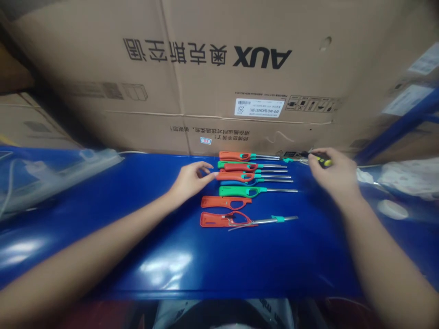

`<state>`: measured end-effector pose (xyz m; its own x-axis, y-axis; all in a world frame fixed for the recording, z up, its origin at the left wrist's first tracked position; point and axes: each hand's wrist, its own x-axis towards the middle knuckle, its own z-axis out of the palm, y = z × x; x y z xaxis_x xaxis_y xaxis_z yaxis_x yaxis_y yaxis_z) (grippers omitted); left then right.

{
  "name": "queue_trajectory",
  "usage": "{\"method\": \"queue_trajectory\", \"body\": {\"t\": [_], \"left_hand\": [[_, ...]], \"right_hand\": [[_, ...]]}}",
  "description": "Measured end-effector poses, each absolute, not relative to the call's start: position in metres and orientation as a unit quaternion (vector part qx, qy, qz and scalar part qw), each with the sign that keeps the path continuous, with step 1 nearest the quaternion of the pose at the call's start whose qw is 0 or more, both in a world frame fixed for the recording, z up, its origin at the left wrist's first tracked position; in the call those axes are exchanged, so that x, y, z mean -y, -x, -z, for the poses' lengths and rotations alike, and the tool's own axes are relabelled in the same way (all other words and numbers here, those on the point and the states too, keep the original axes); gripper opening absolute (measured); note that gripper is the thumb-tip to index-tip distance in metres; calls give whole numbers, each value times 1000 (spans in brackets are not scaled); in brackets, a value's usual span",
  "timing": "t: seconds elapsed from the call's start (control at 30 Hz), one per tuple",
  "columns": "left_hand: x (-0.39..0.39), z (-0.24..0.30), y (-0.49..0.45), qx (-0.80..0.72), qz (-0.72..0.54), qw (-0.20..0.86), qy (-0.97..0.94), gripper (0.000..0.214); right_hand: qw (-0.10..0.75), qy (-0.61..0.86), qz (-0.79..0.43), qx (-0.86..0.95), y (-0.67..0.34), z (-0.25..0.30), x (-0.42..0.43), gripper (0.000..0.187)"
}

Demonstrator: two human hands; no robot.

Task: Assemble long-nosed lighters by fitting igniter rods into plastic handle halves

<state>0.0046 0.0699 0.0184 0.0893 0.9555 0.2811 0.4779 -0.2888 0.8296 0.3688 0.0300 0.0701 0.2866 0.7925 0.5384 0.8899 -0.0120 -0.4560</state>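
My left hand is by the handle ends of a row of gas lighters, its fingers apart and the thumb at the end of an orange lighter. A green lighter lies just nearer. My right hand is closed around what looks like a screwdriver with a black and yellow handle, near the lighters' metal tips. Nearer me are a loose orange handle half and an opened lighter, its metal tube carrying a teal collar.
A large cardboard box stands behind the blue table. On the right are a white oval object and a whitish plastic bag. A clear plastic-like object lies on the left.
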Motion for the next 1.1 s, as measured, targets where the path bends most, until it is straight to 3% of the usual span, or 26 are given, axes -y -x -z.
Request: {"method": "queue_trajectory", "body": {"t": [0.13, 0.23, 0.33, 0.47, 0.63, 1.1], "left_hand": [[-79, -38, 41, -565, -400, 192, -696, 20], [-84, -33, 72, -587, -363, 171, -704, 16], [-84, -17, 88, -594, -336, 163, -712, 15], [-80, -4, 91, -579, -321, 147, -735, 19], [-74, -6, 92, -551, -302, 139, -766, 22], [-67, -4, 85, -508, -321, 227, -766, 24]], "right_hand": [[615, 585, -77, 522, -358, -86, -25, 19], [668, 491, -196, 523, -332, -95, -28, 19], [626, 449, -289, 568, -285, -95, -35, 25], [493, 405, -453, 622, -210, -79, -46, 35], [425, 365, -489, 669, -152, -52, -58, 35], [454, 359, -486, 655, -144, -36, -72, 42]]}}
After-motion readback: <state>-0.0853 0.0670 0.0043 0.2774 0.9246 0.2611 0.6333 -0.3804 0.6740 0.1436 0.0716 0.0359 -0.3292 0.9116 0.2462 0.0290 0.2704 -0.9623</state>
